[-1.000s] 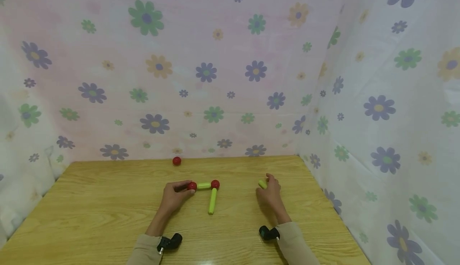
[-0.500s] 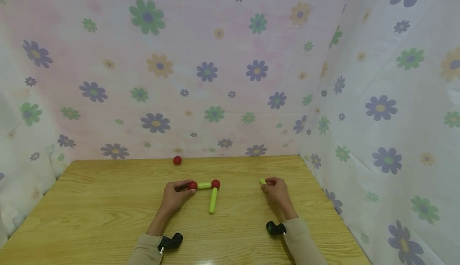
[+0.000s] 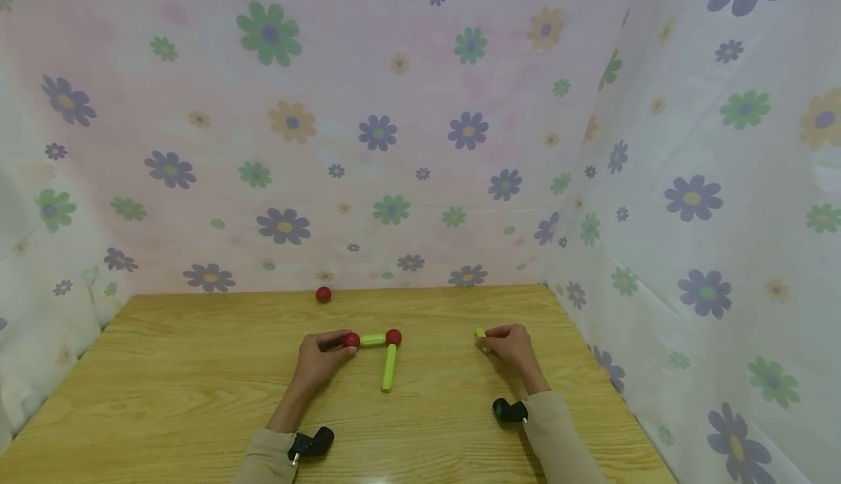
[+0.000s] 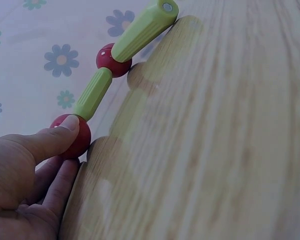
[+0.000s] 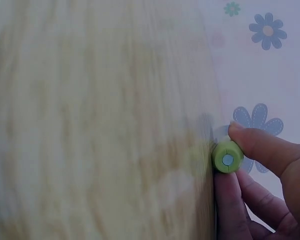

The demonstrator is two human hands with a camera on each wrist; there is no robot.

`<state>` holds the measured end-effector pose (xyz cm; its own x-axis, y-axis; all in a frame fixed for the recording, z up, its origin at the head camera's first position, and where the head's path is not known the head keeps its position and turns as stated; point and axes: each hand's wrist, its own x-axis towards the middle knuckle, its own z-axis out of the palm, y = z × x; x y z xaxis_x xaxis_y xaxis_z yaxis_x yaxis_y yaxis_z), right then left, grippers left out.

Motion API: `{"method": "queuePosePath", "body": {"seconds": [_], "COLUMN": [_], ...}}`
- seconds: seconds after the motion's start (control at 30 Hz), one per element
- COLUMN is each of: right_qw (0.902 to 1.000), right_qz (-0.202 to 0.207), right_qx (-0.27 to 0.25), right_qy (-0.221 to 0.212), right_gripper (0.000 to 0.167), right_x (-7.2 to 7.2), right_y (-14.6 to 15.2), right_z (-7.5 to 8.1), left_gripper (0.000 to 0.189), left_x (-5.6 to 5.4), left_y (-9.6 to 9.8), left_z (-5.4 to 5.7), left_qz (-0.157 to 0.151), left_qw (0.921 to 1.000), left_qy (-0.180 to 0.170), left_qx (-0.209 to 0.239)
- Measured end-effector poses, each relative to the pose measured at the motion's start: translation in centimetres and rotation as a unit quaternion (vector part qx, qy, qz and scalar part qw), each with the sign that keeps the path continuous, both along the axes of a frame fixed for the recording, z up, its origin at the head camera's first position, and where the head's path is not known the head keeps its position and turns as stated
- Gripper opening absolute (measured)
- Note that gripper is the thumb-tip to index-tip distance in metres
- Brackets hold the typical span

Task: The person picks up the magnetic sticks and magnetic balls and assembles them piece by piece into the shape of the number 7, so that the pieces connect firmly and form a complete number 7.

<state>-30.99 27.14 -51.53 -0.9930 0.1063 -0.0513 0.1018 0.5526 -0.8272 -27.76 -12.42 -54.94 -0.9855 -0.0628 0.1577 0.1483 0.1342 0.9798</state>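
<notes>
My left hand pinches a red ball between thumb and fingers at the tabletop. From that ball a green magnetic stick runs right to a second red ball. A second green stick joins this ball and points toward me; its free end shows a round metal tip in the left wrist view. Off to the right, my right hand pinches a separate green stick, partly covered by the fingers. The right wrist view shows that stick end-on, with a metal disc in its end.
Near the back edge of the wooden table lies another red ball. Flowered cloth hangs behind the table and along both sides. Each sleeve carries a small black wrist device.
My right hand has shifted slightly right and turned, and its fingers have come round the loose green stick into a pinch. The left hand and the joined pieces have stayed still.
</notes>
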Motion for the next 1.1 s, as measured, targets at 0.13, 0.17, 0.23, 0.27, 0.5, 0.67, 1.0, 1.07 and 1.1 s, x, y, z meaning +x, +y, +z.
{"method": "queuePosePath", "body": {"seconds": [0.13, 0.17, 0.23, 0.27, 0.5, 0.67, 1.0, 1.07, 1.1], "right_qw": [0.9999, 0.9999, 0.9998, 0.9998, 0.9996, 0.9993, 0.9962, 0.9957, 0.9955], "right_qz": [-0.006, -0.008, -0.011, -0.011, -0.009, 0.002, 0.037, 0.043, 0.045], "right_qx": [0.007, 0.010, 0.013, 0.016, 0.023, 0.022, 0.067, 0.067, 0.067], "right_qy": [-0.009, -0.010, -0.010, -0.009, -0.015, -0.029, -0.042, -0.048, -0.050], "right_gripper": [0.032, 0.031, 0.030, 0.030, 0.033, 0.033, 0.027, 0.027, 0.028], "right_x": [-0.1, -0.1, -0.1, -0.1, 0.4, 1.0, 1.8, 2.0, 2.1], "right_y": [0.1, 0.1, 0.1, 0.2, 0.1, -0.2, -1.7, -2.3, -2.6], "right_z": [0.0, 0.0, 0.1, 0.1, 0.0, 0.1, 1.0, 1.2, 1.2], "left_gripper": [0.035, 0.035, 0.035, 0.035, 0.037, 0.036, 0.036, 0.037, 0.037], "left_x": [0.1, 0.2, 0.2, 0.2, 0.2, 0.4, 0.3, 0.3, 0.2], "left_y": [0.0, 0.1, 0.1, 0.1, 0.1, 0.0, 0.0, 0.0, 0.0], "left_z": [0.2, 0.2, 0.2, 0.3, 0.3, 0.4, 0.2, 0.1, 0.1], "left_qz": [-0.004, -0.006, -0.008, -0.009, -0.012, -0.007, -0.006, -0.006, -0.005], "left_qw": [1.0000, 1.0000, 1.0000, 1.0000, 0.9999, 0.9999, 0.9999, 0.9999, 0.9999], "left_qy": [0.002, 0.002, 0.001, 0.000, -0.002, 0.002, 0.005, 0.005, 0.005], "left_qx": [-0.001, -0.001, 0.000, 0.001, -0.001, -0.007, -0.009, -0.010, -0.010]}}
